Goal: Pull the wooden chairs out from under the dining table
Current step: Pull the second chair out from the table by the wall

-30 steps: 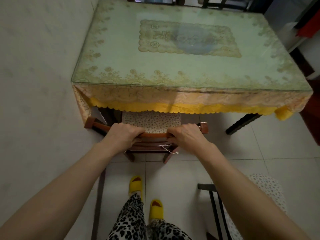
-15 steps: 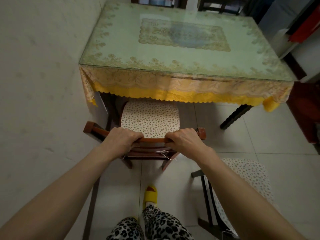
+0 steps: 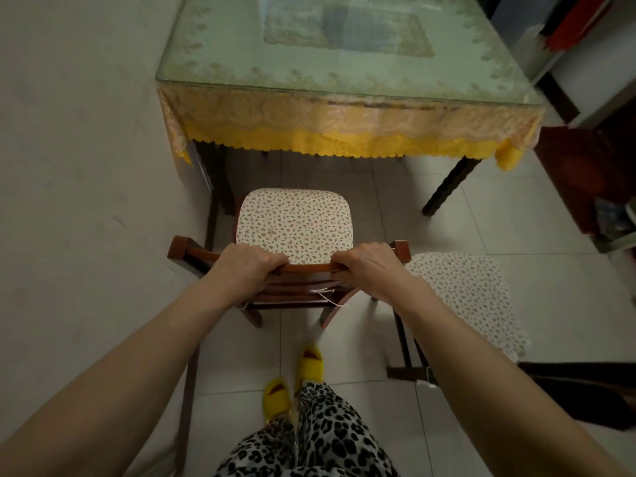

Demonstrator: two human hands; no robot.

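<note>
Two hands hold the top rail of a wooden chair (image 3: pixel 292 270) in the middle of the frame. The left hand (image 3: pixel 246 266) wraps tight around the rail on the left side, and the right hand (image 3: pixel 370 266) wraps tight around it on the right. One hand on each side likely keeps the chair straight, so it does not twist when it is pulled.

The chair's spotted seat cushion (image 3: pixel 294 222) is all out in the open. It sits just below the yellow cloth edge (image 3: pixel 344 146) of the desk (image 3: pixel 344 74), which fills the upper part of the frame. So this chair looks almost fully pulled out.

A second chair (image 3: pixel 461 297) with the same spotted cushion stands at the right, just beside the first chair and away from the desk. It looks already pulled out.

Yellow slippers (image 3: pixel 292 380) stand at the bottom middle, close behind the chair. The feet will need to step back if the chair comes any nearer.
</note>
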